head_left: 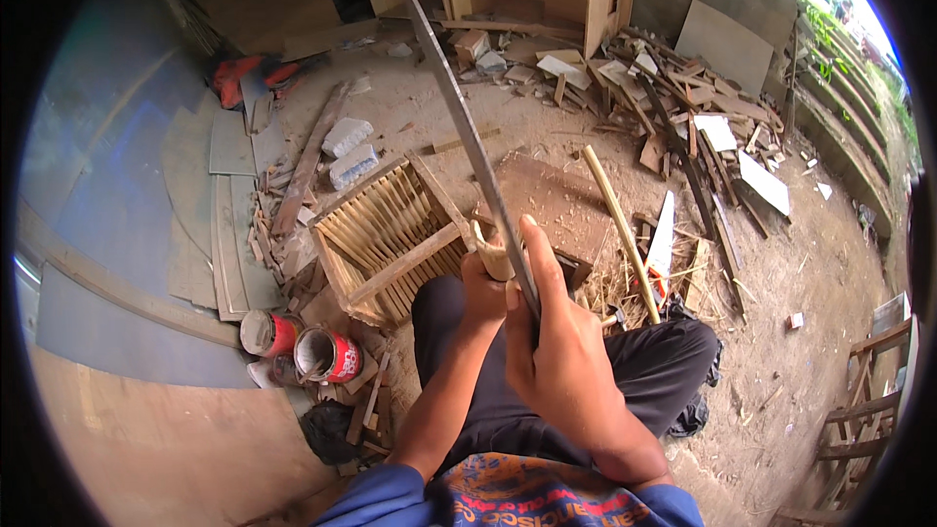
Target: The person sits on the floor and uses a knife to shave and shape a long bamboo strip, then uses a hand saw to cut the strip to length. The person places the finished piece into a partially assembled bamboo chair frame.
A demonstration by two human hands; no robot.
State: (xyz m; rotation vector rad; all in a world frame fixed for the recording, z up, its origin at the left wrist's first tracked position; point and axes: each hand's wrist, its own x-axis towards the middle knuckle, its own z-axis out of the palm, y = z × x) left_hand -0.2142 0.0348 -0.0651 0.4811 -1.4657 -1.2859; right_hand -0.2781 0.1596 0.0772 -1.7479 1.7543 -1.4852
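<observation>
Right hand clamped on long metal blade; left hand closed round pale curved piece.

Both items up over the lap, dark trousers below, slatted wooden crate just ahead. To do this well: firm left grip, piece braced, left fingers off the blade's edge, short controlled strokes, probably directed away from the legs. Blade's near end hidden in right hand, so handle can't be made out; left fingertips partly covered; can't tell whether blade touches piece; piece's material unclear, maybe bamboo.
</observation>
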